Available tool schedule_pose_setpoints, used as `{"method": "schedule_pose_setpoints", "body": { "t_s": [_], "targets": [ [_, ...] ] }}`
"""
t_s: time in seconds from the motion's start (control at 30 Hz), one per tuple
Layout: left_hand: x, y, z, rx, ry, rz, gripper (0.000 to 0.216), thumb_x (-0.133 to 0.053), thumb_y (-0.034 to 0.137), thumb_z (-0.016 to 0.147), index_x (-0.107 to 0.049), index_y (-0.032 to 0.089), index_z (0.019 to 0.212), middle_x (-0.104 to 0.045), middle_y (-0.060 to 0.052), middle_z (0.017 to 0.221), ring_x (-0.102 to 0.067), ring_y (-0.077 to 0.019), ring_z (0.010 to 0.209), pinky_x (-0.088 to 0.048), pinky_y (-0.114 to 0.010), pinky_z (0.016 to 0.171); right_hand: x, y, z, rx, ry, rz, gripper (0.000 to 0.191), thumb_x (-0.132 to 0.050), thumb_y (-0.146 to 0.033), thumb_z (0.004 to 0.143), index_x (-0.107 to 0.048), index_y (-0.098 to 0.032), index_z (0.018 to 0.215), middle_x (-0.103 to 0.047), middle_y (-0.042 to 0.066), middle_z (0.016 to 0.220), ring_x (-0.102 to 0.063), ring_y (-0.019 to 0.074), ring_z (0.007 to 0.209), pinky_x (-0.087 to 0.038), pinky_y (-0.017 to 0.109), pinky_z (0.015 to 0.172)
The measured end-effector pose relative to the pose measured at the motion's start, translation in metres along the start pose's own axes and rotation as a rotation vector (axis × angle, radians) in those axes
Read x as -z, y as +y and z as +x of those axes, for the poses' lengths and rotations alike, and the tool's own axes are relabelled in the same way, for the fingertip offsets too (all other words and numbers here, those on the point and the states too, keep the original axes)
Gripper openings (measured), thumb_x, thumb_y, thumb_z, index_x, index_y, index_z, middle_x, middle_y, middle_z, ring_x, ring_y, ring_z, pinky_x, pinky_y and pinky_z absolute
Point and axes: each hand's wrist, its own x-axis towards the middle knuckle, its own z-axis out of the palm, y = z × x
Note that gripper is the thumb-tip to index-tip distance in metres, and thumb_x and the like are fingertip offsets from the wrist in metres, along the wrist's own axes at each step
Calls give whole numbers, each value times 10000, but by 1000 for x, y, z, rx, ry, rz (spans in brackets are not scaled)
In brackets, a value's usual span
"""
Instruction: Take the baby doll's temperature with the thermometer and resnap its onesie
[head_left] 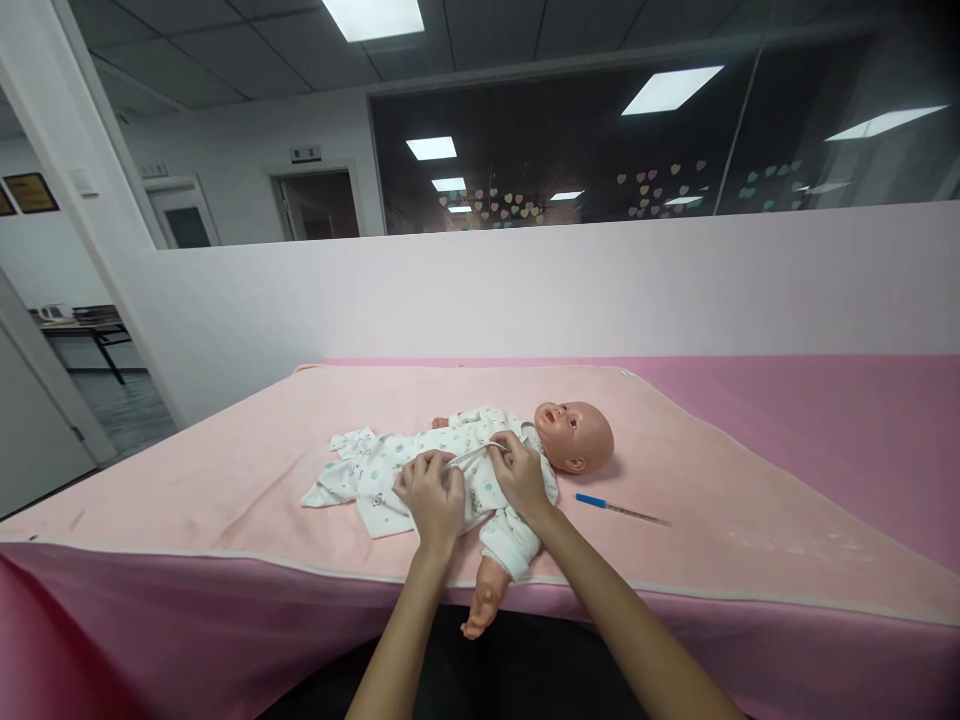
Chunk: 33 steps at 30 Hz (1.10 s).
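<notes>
The baby doll (591,440) I'm watching lies on its back on the pink sheet (247,430), bald head to the right, eyes open. It wears a white printed garment (480,492), the front edge pulled taut across the chest, a lower flap spread loosely. The doll's near hand (486,603) pokes from its sleeve over the edge.

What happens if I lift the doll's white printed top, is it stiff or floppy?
The white printed top is probably floppy, since it creases between the left hand and right hand. Lifting it would likely tug the baby doll too, because an arm fills the near sleeve.
</notes>
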Motion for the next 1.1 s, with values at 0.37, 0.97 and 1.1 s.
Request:
{"method": "schedule_pose_setpoints", "body": {
  "t_s": [0.37, 0.97, 1.1],
  "targets": [
    [-1, 3, -1, -23, 111, -91, 178, -433, 248, 843, -610, 230, 832, -593, -42, 919, -474, -227, 948, -304, -382, 843, -1, 2, 0, -5, -7, 17, 142, -413, -278, 818, -535, -208, 797, -502, -46, 528, -428, 113, 432, -293, 221, 462],
    [-2, 4, -2, -22, 12, -34, 130, -481, 222, 779, -586, 196, 851, -637, -28, 843, -520, -214, 886, -299, -382, 862, -1, 2, 0, -26, -12, 9, 131, -415, -262, 827, -529, -199, 808, -512, -42, 561, -448, 104, 464, -303, 207, 479],
    [-2, 4, -1, 3, 28, -68, 121, -486, 238, 792, -594, 211, 841, -638, -18, 818, -522, -208, 861, -306, -375, 846, -1, 2, 0, -23, -13, 5, 129, -416, -264, 829, -527, -200, 812, -528, -36, 589, -457, 104, 478, -306, 205, 483]
  ]
}}
